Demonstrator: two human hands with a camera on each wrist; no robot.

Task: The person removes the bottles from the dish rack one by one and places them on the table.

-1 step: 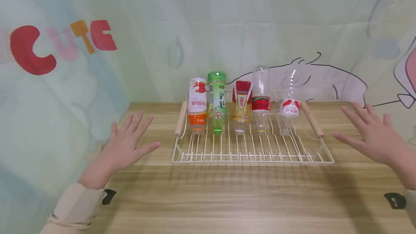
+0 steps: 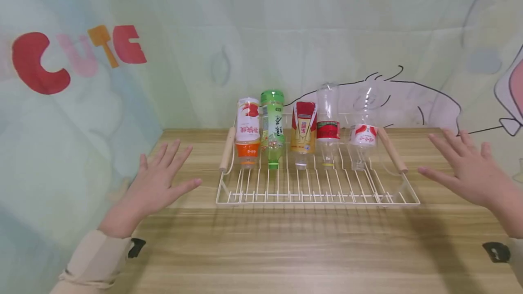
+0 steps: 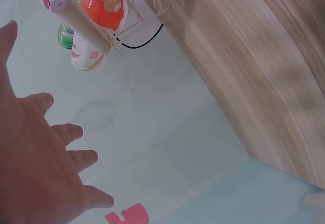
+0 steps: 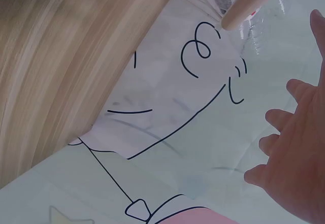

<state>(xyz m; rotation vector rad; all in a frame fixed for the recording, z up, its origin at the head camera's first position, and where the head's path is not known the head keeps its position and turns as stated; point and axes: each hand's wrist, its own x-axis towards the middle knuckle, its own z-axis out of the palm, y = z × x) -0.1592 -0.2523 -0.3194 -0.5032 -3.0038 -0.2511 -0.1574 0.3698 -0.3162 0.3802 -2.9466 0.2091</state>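
Note:
A white wire rack (image 2: pixel 318 202) with wooden handles (image 2: pixel 227 149) stands on the table. Several bottles lie tilted in it, caps toward me: a white-and-orange bottle (image 2: pixel 248 124), a green tea bottle (image 2: pixel 273 126), a red-and-gold bottle (image 2: pixel 303 126), then a clear one with a red label (image 2: pixel 328 129) and another with a white-and-red label (image 2: pixel 363 135). Left of the rack, my left hand (image 2: pixel 153 185) is held with fingers spread, touching none of these. My right hand (image 2: pixel 470 171) is likewise spread to the right of the rack. Both wrist views show the hands holding nothing.
The wood-grain table (image 2: pixel 286 248) runs back to a pale printed curtain (image 2: pixel 229 35). On the left side the curtain carries large coloured letters (image 2: pixel 41 62). A dark strap piece (image 2: pixel 136 247) shows at the left wrist, and a similar one (image 2: pixel 496 252) at the right.

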